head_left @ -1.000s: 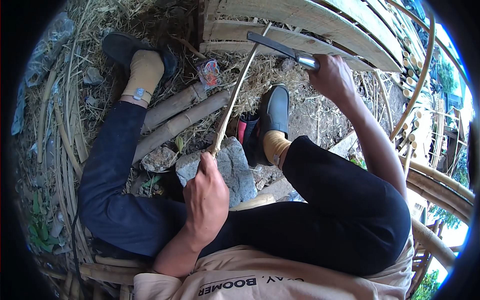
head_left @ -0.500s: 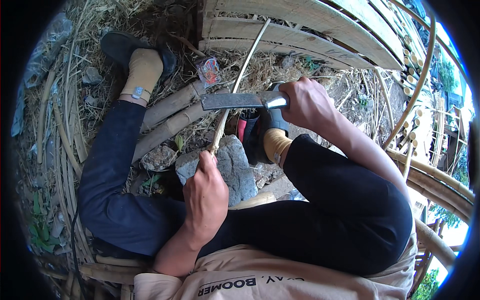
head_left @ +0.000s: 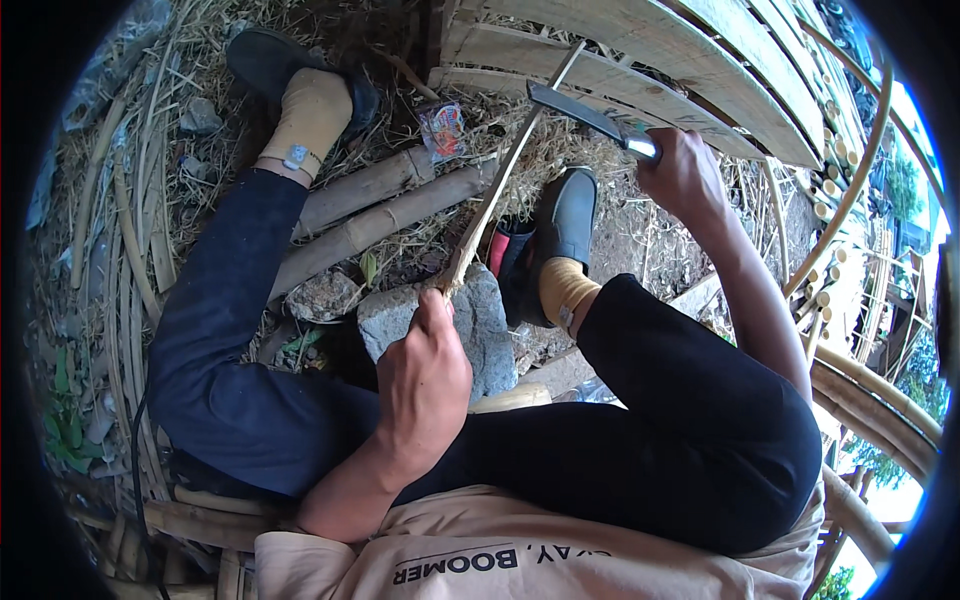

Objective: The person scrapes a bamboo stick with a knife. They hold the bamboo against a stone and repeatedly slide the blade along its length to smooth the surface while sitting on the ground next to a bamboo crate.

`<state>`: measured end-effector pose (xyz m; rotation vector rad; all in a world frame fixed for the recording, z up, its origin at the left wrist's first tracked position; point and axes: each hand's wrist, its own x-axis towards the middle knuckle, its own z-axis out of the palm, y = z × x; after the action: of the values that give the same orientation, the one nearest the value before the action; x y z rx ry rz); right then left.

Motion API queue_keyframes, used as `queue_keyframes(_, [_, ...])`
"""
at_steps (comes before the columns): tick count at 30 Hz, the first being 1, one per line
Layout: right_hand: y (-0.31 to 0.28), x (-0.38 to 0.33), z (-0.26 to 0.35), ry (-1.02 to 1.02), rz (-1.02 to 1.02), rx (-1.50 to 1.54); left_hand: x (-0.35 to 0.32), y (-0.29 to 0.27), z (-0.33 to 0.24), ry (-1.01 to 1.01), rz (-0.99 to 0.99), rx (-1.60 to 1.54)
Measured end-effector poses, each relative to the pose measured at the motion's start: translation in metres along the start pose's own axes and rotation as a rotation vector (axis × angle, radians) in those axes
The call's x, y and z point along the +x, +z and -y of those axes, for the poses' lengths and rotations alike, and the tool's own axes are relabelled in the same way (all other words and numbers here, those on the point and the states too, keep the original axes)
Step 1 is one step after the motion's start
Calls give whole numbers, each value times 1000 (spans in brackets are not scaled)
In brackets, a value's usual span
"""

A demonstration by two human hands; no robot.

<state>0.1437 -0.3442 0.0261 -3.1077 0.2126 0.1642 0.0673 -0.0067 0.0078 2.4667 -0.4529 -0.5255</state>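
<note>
My left hand [head_left: 425, 375] grips the near end of a long, thin bamboo strip [head_left: 487, 207], whose held end looks frayed. The strip slants up and away toward a wooden crate. In my right hand [head_left: 687, 178] is the handle of a machete [head_left: 580, 112] with a dark, blunt-ended blade and a shiny collar. The blade lies across the strip near its far end; whether they touch I cannot tell. Just beyond my left hand, between my legs, sits a grey stone block [head_left: 490, 335].
A slatted wooden crate [head_left: 600, 45] stands at the far side. Two bamboo poles [head_left: 370, 232] lie on the straw-covered ground near my left foot, beside a small printed wrapper [head_left: 441, 130]. Cut bamboo poles [head_left: 826, 270] are stacked at the right. A red and black object [head_left: 505, 250] lies by my right shoe.
My right hand has moved the machete away from me and to the right, farther along the strip, with its blade now tilted. My left hand still holds the strip's near end.
</note>
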Motion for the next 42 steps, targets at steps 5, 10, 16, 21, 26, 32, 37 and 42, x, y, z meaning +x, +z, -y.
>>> queue_keyframes(5, [5, -4, 7, 17, 100, 100, 0, 2, 0, -38, 24, 32])
queue_keyframes(10, [0, -17, 33, -132, 210, 67, 1, -3, -4, -30, 3, 5])
queue_keyframes(16, [6, -21, 52, -166, 208, 70, 1, 1, -3, -52, 0, 6])
queue_keyframes(21, [15, -4, 31, -80, 91, 64, 1, -3, -1, -27, 22, 5])
queue_keyframes(26, [12, 6, 10, 22, 0, 50, 4, -2, -1, -22, 35, -8])
queue_keyframes(32, [7, 2, 13, 13, 69, 111, 1, -2, -3, -18, 12, 60])
queue_keyframes(37, [4, -19, 44, -157, 169, 189, 3, -3, -6, -23, 23, 66])
queue_keyframes(42, [17, -19, 48, -162, 161, 259, 2, -3, -5, -9, 12, 35])
